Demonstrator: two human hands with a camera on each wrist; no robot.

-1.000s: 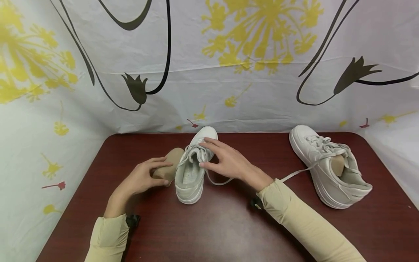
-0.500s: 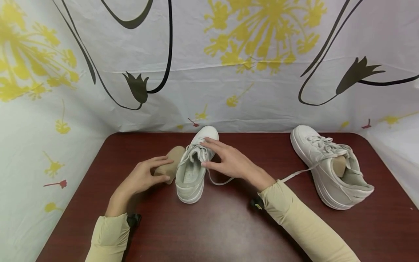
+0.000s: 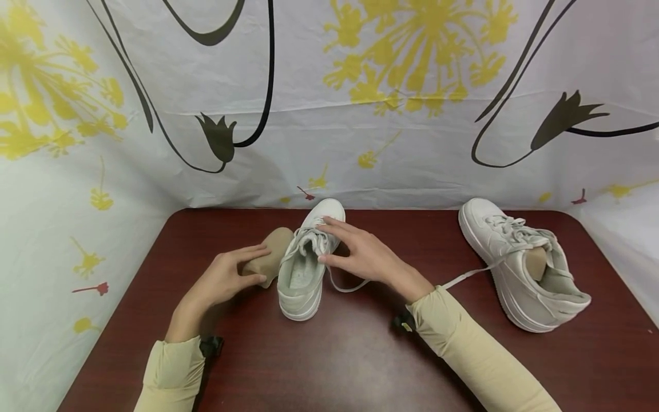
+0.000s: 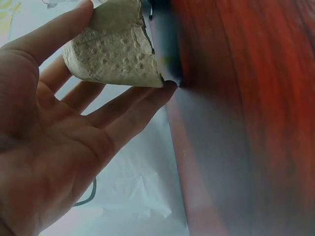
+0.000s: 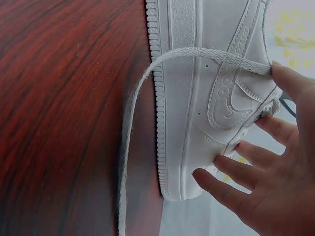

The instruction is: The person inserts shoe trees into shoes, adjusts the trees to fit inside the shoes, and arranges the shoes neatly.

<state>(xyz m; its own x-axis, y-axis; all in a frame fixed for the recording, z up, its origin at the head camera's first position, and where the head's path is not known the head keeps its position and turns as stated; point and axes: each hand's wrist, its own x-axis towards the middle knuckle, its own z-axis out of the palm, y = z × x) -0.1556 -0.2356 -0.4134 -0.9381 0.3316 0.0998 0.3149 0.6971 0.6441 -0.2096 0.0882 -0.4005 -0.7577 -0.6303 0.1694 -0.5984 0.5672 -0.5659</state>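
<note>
A white sneaker (image 3: 304,269) with loosened laces stands in the middle of the table, toe pointing away. My right hand (image 3: 368,254) rests on its lace area, fingers fairly straight and spread. In the right wrist view the thumb is against a loose lace (image 5: 197,51) that drapes down the shoe's side. Just left of the sneaker, my left hand (image 3: 223,277) holds a tan moulded-pulp shoe insert (image 3: 275,246) between thumb and fingers. The left wrist view shows the insert's pitted surface (image 4: 115,56) and torn-looking edge; part of its far side is hidden.
A second white sneaker (image 3: 515,263) stands at the right, with another tan insert (image 3: 535,263) inside it and a lace trailing left. The dark red table (image 3: 329,366) ends at a white patterned sheet (image 3: 412,160) behind and at both sides.
The left hand and the insert have shifted very slightly away from the person. Right hand and both sneakers keep their places; the head view has drifted a little.
</note>
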